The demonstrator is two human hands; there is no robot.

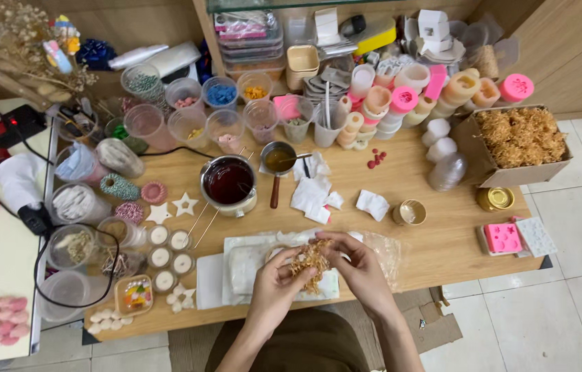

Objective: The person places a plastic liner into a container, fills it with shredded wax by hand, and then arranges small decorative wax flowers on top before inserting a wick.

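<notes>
Your left hand [278,277] and right hand [354,265] both pinch a tangled clump of golden-tan dried fibres [310,260], each grip closed on it. The clump sits above white paper sheets [236,265] at the near edge of the wooden bench [435,227], with a metal pot of dark red liquid [228,182] just beyond to the left.

A light wooden bench [435,241] fills the middle of the scene. Pale square floor tiles [566,289] spread to the right and near side. Wood-panelled walls [559,48] stand far behind, and a white side table [8,255] adjoins on the left. The light is soft and even.
</notes>
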